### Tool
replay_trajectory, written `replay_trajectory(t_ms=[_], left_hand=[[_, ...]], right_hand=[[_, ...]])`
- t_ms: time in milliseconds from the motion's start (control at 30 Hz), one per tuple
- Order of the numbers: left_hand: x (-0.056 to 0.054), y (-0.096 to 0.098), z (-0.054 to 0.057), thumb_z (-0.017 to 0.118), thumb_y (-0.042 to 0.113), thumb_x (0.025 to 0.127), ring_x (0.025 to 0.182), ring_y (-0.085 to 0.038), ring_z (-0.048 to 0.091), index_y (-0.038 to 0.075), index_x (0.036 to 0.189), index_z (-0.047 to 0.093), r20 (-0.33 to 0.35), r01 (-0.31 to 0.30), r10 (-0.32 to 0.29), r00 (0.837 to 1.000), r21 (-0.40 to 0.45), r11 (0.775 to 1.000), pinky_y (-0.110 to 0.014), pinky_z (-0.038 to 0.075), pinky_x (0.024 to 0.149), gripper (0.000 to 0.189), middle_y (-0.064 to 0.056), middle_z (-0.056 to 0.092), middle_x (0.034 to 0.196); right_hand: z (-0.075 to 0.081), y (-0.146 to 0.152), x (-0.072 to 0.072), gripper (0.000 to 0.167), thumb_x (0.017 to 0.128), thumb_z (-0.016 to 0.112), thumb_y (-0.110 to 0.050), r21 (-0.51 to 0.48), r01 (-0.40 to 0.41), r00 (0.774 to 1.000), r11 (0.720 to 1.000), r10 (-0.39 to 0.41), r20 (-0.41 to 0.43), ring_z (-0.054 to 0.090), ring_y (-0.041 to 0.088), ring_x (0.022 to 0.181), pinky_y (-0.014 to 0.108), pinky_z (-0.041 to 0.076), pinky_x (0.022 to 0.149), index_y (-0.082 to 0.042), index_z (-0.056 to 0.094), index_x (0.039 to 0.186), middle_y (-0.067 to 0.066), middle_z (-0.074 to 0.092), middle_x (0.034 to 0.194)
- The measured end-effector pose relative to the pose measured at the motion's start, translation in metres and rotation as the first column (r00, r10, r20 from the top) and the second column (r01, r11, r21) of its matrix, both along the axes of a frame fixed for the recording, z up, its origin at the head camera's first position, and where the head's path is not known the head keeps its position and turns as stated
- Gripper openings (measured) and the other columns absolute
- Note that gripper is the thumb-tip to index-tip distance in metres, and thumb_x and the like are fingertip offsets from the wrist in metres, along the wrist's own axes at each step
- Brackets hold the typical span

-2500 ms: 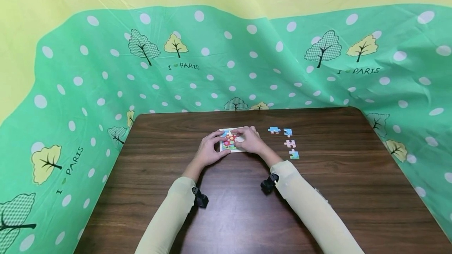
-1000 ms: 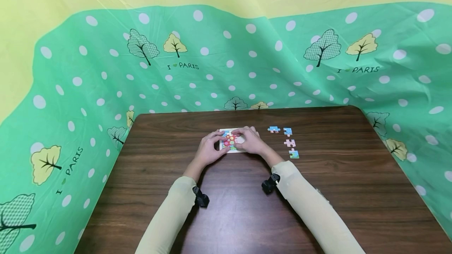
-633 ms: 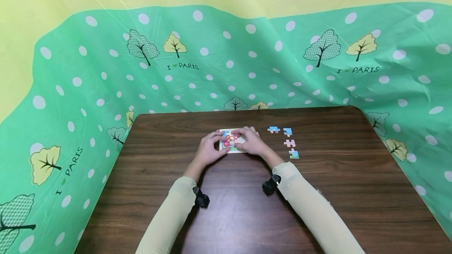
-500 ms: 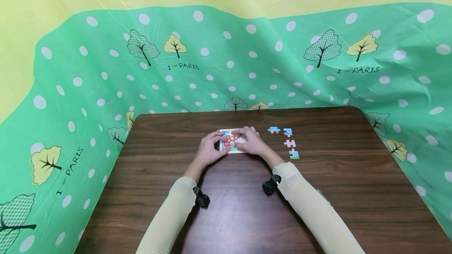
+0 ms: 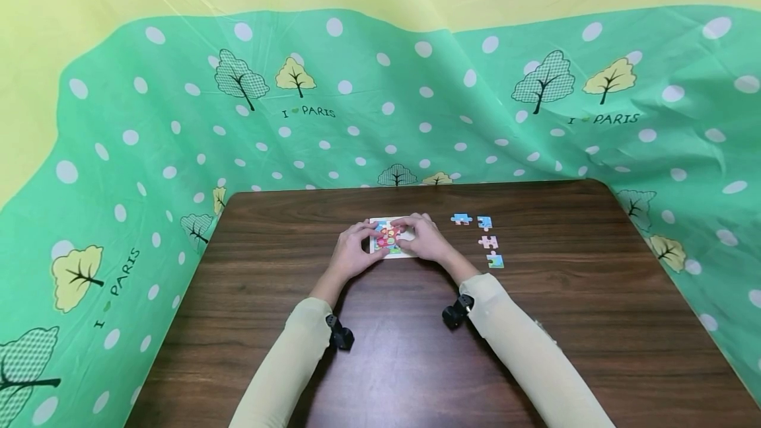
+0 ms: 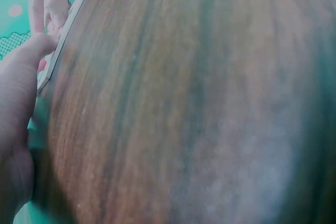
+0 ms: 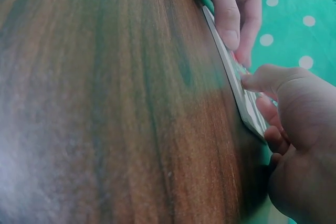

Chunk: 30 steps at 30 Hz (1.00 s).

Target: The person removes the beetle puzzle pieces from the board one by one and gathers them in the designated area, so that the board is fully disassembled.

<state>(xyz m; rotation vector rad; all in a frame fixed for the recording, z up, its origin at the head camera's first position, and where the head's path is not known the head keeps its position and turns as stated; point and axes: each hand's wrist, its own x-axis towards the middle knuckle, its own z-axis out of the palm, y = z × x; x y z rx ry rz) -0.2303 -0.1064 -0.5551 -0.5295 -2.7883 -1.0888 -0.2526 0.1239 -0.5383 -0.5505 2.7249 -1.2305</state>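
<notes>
A small white-bordered jigsaw puzzle [image 5: 389, 236] with red, blue and green pieces lies at the table's far middle, partly hidden under both hands. My left hand [image 5: 352, 253] grips its left side, fingers over the far left and thumb at the near edge. From the right, my right hand [image 5: 423, 238] bends over the picture, forefinger and thumb set apart on the pieces; its other fingers cover the right end. In the right wrist view, the right thumb [image 7: 252, 81] rests on the puzzle close to its white near border. Beside it the left thumb [image 7: 229, 38] presses down.
Several loose jigsaw pieces lie right of the hands: a blue one [image 5: 460, 218], another blue one [image 5: 484, 222], a pink one [image 5: 488, 242] and a green-blue one [image 5: 495, 261]. Brown wood-grain table [image 5: 392, 362]; green dotted cloth [image 5: 357, 144] hangs behind its far edge.
Both hands stay at the puzzle, with only slight shifts of the right thumb and fingers. The red part between them shifts a little. The loose pieces lie as before.
</notes>
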Motion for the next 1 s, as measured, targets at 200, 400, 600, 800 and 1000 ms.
replay_trajectory(t_ms=[200,400,600,800,1000], left_hand=[[0.0,0.001,0.0,0.091,0.032,0.091,0.155,-0.036,0.063,0.007,0.124,0.085,-0.012,-0.005,0.005,1.0,0.005,1.0,-0.06,0.048,0.129,0.041,-0.013,0.075,0.151],[0.002,0.002,0.001,0.092,0.031,0.089,0.153,-0.038,0.064,0.006,0.124,0.085,-0.015,-0.016,0.016,1.0,0.015,1.0,-0.062,0.048,0.128,0.043,-0.013,0.076,0.15],[0.001,0.003,0.001,0.092,0.032,0.09,0.155,-0.036,0.062,0.008,0.124,0.084,0.0,-0.024,0.024,1.0,0.001,1.0,-0.062,0.046,0.129,0.043,-0.012,0.075,0.152],[0.001,0.003,0.0,0.091,0.031,0.09,0.153,-0.037,0.063,0.007,0.124,0.085,-0.005,-0.023,0.023,1.0,-0.002,1.0,-0.064,0.046,0.129,0.042,-0.013,0.075,0.151],[0.0,0.003,-0.001,0.092,0.032,0.089,0.154,-0.037,0.063,0.008,0.124,0.085,-0.017,-0.021,0.021,1.0,-0.012,1.0,-0.064,0.046,0.129,0.043,-0.013,0.075,0.151]], right_hand=[[-0.004,0.002,-0.002,0.047,0.095,0.083,-0.01,-0.037,-0.015,1.0,0.999,0.014,-0.026,0.054,0.032,0.11,0.044,0.042,0.101,-0.004,0.077,0.14,0.015,0.076,0.114],[-0.021,0.007,-0.01,0.043,0.093,0.083,-0.016,-0.066,-0.04,0.992,0.997,0.032,-0.123,0.052,0.026,0.101,0.038,0.043,0.092,-0.008,0.08,0.136,0.006,0.074,0.104],[-0.009,0.006,-0.008,0.047,0.092,0.086,-0.015,-0.062,-0.018,0.997,0.998,0.014,-0.072,0.053,0.027,0.104,0.036,0.041,0.092,-0.007,0.079,0.137,0.01,0.074,0.11],[0.006,0.005,-0.005,0.05,0.093,0.088,-0.013,-0.009,0.002,0.999,1.0,-0.002,-0.039,0.055,0.03,0.107,0.035,0.039,0.092,-0.007,0.077,0.141,0.017,0.076,0.122],[0.01,0.006,-0.005,0.048,0.097,0.086,-0.015,-0.003,-0.004,1.0,1.0,0.004,-0.022,0.056,0.03,0.109,0.036,0.042,0.091,-0.006,0.076,0.143,0.017,0.076,0.122]])
